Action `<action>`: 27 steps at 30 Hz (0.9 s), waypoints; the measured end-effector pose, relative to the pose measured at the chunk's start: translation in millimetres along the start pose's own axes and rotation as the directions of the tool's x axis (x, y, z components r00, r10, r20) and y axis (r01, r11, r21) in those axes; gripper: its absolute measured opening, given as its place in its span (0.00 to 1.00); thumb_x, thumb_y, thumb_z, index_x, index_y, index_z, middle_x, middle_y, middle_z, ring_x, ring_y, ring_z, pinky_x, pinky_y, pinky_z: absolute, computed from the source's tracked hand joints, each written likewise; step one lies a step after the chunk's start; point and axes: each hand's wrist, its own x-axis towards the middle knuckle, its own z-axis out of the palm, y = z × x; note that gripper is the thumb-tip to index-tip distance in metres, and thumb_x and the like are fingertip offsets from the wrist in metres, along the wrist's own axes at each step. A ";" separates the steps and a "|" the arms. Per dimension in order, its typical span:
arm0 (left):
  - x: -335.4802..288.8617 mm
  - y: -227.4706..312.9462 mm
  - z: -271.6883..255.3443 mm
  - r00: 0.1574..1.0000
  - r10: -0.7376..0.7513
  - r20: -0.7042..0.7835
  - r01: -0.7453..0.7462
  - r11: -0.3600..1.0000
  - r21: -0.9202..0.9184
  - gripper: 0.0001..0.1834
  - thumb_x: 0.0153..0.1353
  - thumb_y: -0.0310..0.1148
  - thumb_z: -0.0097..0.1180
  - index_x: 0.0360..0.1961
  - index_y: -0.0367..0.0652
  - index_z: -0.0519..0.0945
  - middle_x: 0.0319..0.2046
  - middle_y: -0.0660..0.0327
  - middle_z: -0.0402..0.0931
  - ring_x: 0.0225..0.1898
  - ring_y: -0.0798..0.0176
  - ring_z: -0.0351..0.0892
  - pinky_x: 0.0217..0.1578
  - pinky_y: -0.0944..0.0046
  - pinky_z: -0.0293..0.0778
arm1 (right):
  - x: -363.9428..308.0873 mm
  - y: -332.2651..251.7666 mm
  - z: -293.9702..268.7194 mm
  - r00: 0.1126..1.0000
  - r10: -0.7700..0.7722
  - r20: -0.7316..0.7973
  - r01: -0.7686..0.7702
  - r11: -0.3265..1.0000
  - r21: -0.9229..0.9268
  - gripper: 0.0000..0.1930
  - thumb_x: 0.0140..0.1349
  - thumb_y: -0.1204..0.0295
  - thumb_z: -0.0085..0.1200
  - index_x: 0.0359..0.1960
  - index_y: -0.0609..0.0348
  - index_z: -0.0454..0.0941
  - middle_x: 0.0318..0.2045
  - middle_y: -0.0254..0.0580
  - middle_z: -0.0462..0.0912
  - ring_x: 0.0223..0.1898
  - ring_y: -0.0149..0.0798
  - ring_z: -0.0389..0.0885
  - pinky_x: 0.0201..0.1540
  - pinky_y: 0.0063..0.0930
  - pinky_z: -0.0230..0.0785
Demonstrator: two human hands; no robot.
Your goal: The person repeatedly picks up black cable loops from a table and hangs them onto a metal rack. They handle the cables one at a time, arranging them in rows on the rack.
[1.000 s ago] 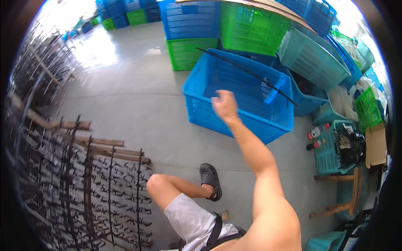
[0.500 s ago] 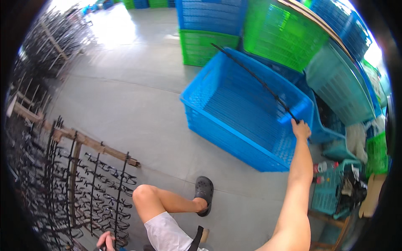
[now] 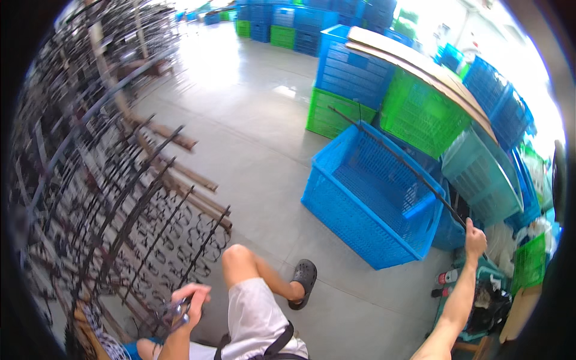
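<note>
My right hand (image 3: 476, 241) is closed on one end of a long thin black rod (image 3: 403, 161). The rod slants over the large blue plastic crate (image 3: 353, 217) on the floor, its far tip beyond the crate's back rim. Only a small blue piece shows inside the crate. At lower left my left hand (image 3: 193, 300) is curled round small dark, shiny looped pieces (image 3: 174, 315), too blurred to name. Beside it stands a rack of black rods (image 3: 207, 245) bearing many dark loops (image 3: 157, 225).
Wooden bars (image 3: 204, 211) of the rack jut toward the walkway. Stacked blue crates (image 3: 353, 72) and green crates (image 3: 420, 114) stand behind the blue crate, with cardboard (image 3: 420, 57) on top. A teal basket (image 3: 489, 282) with dark stuff sits right. My foot wears a dark clog (image 3: 304, 282).
The view has shifted, so the crate sits farther right. My left hand has come up into view with the looped pieces. My right hand still holds the rod across the crate.
</note>
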 end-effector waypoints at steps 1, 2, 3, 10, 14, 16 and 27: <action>-1.2 3.5 3.1 0.999 -0.039 -0.014 0.038 0.996 -0.079 0.09 0.61 0.29 0.54 0.37 0.36 0.82 0.22 0.62 0.78 0.25 0.71 0.75 0.28 0.72 0.69 | -0.1 16.1 -20.4 0.999 -0.038 0.004 0.038 0.999 0.002 0.34 0.59 0.40 0.42 0.21 0.63 0.79 0.24 0.58 0.78 0.31 0.59 0.77 0.34 0.48 0.66; -1.2 2.0 6.4 0.999 -0.044 0.004 0.044 0.979 -0.197 0.10 0.61 0.29 0.53 0.41 0.37 0.81 0.23 0.63 0.78 0.25 0.72 0.74 0.28 0.73 0.69 | 5.3 37.8 -35.4 0.993 -0.116 -0.006 0.116 0.993 -0.007 0.32 0.59 0.43 0.44 0.21 0.66 0.77 0.23 0.59 0.76 0.28 0.60 0.76 0.33 0.48 0.65; -2.4 -5.5 7.4 0.998 -0.054 0.010 0.055 0.950 -0.306 0.12 0.61 0.29 0.52 0.44 0.37 0.80 0.25 0.64 0.79 0.26 0.73 0.73 0.29 0.73 0.69 | 4.4 45.0 -50.0 0.981 -0.195 -0.014 0.195 0.981 0.022 0.31 0.59 0.45 0.46 0.19 0.68 0.74 0.19 0.61 0.72 0.23 0.60 0.74 0.30 0.47 0.63; -28.5 -70.8 -32.2 0.961 -0.275 0.042 0.213 0.631 -0.746 0.22 0.65 0.45 0.52 0.50 0.37 0.76 0.35 0.59 0.79 0.24 0.73 0.69 0.26 0.73 0.65 | -33.3 -83.1 -94.1 0.748 -0.653 -0.118 0.652 0.690 0.315 0.22 0.52 0.64 0.55 0.11 0.66 0.61 0.11 0.51 0.59 0.16 0.49 0.62 0.23 0.44 0.51; -88.3 -118.4 -74.4 0.890 -0.438 -0.126 0.076 0.415 -0.907 0.18 0.62 0.45 0.56 0.42 0.40 0.77 0.35 0.57 0.80 0.22 0.69 0.70 0.26 0.71 0.66 | -79.4 -226.5 -88.4 0.485 -0.839 -0.248 0.810 0.323 0.490 0.20 0.49 0.72 0.57 0.11 0.63 0.57 0.12 0.46 0.57 0.17 0.45 0.59 0.24 0.40 0.50; -113.1 -143.6 -96.6 0.825 -0.498 -0.269 -0.073 0.377 -0.923 0.16 0.61 0.43 0.57 0.39 0.40 0.78 0.33 0.58 0.80 0.23 0.69 0.71 0.25 0.70 0.66 | -109.4 -294.8 -74.3 0.326 -0.846 -0.423 0.837 0.050 0.545 0.19 0.48 0.75 0.57 0.11 0.60 0.56 0.13 0.44 0.57 0.17 0.44 0.60 0.24 0.39 0.49; -175.4 -226.4 -198.0 0.431 -0.763 -0.482 -0.358 0.346 -0.867 0.10 0.61 0.40 0.57 0.41 0.49 0.81 0.31 0.65 0.80 0.25 0.68 0.73 0.27 0.65 0.69 | -296.5 -552.6 -24.0 -0.315 -0.919 -0.239 0.557 -0.383 0.737 0.19 0.55 0.61 0.59 0.20 0.65 0.71 0.22 0.50 0.70 0.28 0.53 0.69 0.31 0.40 0.62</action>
